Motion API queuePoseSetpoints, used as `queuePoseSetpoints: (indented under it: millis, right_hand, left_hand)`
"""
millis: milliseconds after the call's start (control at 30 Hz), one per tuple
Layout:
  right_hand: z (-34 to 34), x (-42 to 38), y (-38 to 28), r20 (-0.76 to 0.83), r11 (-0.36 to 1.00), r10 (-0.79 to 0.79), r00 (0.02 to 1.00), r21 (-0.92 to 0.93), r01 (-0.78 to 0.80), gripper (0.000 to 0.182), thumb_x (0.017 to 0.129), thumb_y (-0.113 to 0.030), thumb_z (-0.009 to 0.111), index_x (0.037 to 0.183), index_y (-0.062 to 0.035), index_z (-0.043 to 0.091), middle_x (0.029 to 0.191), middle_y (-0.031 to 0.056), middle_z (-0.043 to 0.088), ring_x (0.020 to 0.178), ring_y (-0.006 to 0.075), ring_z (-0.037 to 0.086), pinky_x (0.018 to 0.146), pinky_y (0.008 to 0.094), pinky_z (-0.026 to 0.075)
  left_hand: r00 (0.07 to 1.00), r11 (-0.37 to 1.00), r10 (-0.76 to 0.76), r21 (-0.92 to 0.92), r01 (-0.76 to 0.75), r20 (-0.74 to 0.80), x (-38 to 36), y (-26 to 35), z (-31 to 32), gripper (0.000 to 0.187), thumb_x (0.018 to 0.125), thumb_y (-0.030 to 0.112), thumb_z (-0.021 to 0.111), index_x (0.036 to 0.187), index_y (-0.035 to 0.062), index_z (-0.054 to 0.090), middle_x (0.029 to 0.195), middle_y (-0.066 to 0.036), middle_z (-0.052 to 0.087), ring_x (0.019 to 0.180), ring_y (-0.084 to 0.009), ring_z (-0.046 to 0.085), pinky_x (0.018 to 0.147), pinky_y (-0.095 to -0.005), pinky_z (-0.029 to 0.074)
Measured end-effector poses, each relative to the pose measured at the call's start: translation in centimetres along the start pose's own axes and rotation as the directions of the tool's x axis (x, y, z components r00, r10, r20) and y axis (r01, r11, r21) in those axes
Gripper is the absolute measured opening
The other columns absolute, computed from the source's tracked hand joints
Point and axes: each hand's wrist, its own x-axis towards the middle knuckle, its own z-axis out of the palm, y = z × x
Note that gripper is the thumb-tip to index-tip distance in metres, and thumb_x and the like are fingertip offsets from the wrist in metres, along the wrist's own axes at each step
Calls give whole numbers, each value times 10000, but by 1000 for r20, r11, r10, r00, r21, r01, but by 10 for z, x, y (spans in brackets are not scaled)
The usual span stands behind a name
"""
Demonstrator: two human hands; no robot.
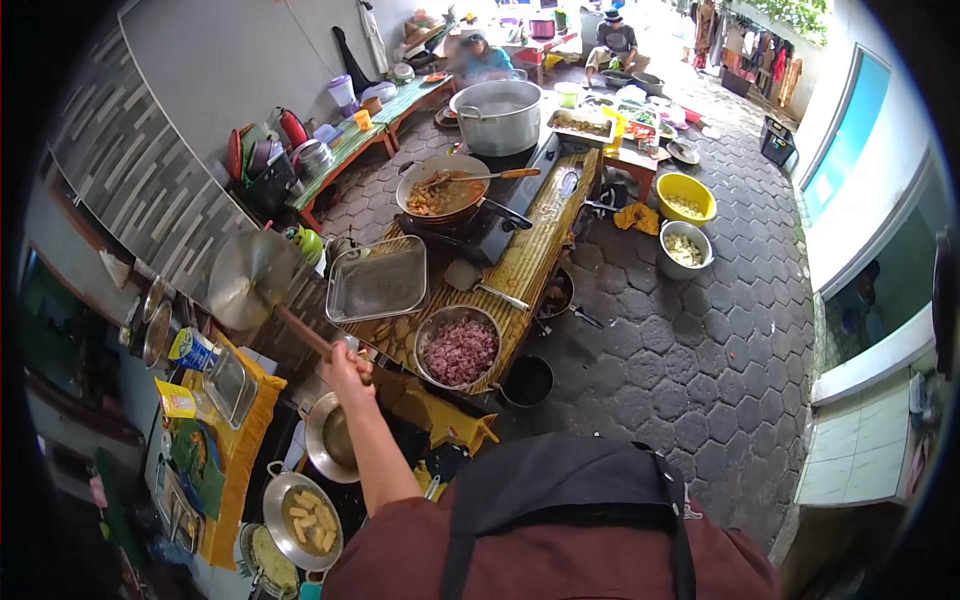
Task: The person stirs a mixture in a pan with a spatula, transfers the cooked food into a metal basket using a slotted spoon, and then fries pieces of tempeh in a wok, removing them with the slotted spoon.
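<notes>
My left hand [350,374] is closed around the wooden handle of a large round skimmer [250,280], which is raised at the left with its wide disc away from me. Below the hand is a wok [332,438] with liquid in it. Nearer to me, another wok [303,520] holds pale stick-shaped pieces in oil. Right of the hand, a metal bowl [458,347] of chopped red onions sits on the bamboo-topped table [530,265], close to an empty rectangular tray [377,278]. My right hand is out of view.
A wok of stew [440,190] and a big steaming pot [497,115] stand on the stove [480,240]. On the paved floor are a yellow basin [686,198] and a metal pot [685,250]. Two people sit at the back. An orange-clothed table [245,430] stands left.
</notes>
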Motion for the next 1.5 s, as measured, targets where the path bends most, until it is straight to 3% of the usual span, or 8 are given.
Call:
queuePoseSetpoints:
  millis: [567, 600, 667, 1100, 1267, 1300, 1400, 1500]
  right_hand:
    - [-68, 138, -15, -42, 891, 300, 953, 369, -264, 291, 810, -278, 520, 981, -74, 637, 1055, 153, 625, 951, 349, 604, 807, 461, 485]
    - [-67, 144, -7, -47, 893, 293, 955, 369, -256, 291, 810, -278, 520, 981, -74, 637, 1055, 153, 625, 951, 349, 604, 807, 461, 485]
    - [-65, 155, 14, -349, 977, -80, 934, 160, 144, 281, 774, -261, 552, 943, -55, 644, 1028, 169, 630, 901, 364, 611, 780, 454, 490]
    - [-283, 417, 174, -63, 986, -164, 984, 11, 165, 261, 740, -237, 573, 905, -49, 649, 957, 190, 637, 880, 363, 614, 767, 441, 491]
    - [-443, 488, 52, -256, 898, -346, 903, 187, 397, 225, 711, -195, 595, 879, -46, 607, 848, 185, 633, 839, 347, 609, 745, 428, 484]
    - [-474, 488, 9, -316, 865, -435, 843, 113, 489, 244, 726, -206, 597, 914, -49, 599, 886, 176, 622, 864, 341, 598, 758, 414, 479]
    - [-549, 463, -122, -382, 678, -632, 674, 149, 720, 298, 738, -125, 617, 1027, -70, 566, 962, 154, 578, 892, 332, 581, 774, 395, 472]
    - [-595, 429, -234, -388, 499, -781, 490, 86, 862, 371, 730, -138, 629, 1088, -82, 552, 1007, 148, 555, 962, 344, 544, 814, 399, 456]
  left_hand:
    - [988, 983, 51, 168, -76, 145, 32, -72, 139, 149, 859, 100, 505, 991, 75, 441, 607, -4, 404, 372, -95, 376, 342, -240, 339]
    - [987, 984, 69, 154, -91, 144, 31, -77, 147, 150, 862, 98, 503, 996, 74, 442, 606, -3, 404, 371, -91, 374, 339, -233, 339]
    - [987, 982, 90, 152, -110, 135, 29, -84, 166, 157, 864, 96, 506, 1004, 68, 441, 602, -3, 406, 367, -90, 369, 336, -233, 339]
    - [965, 810, 257, 556, -187, -50, 6, -141, 307, 264, 816, 123, 553, 1030, -21, 495, 600, -26, 447, 374, -97, 416, 336, -248, 326]
    - [941, 595, 333, 788, -158, -63, -7, -166, 328, 192, 792, 137, 555, 866, -29, 495, 614, -92, 489, 368, -161, 456, 353, -297, 375]
    - [945, 530, 320, 840, -116, -72, -13, -164, 333, 217, 792, 156, 548, 819, -43, 467, 639, -160, 521, 450, -280, 520, 449, -384, 436]
    - [891, 250, 452, 953, -174, 44, 14, -194, 299, 232, 800, 166, 537, 877, -47, 488, 631, -116, 492, 411, -204, 478, 379, -322, 385]
    - [877, 231, 481, 965, -123, -4, 21, -208, 301, 230, 799, 171, 531, 834, -48, 469, 651, -161, 506, 462, -262, 506, 433, -374, 410]
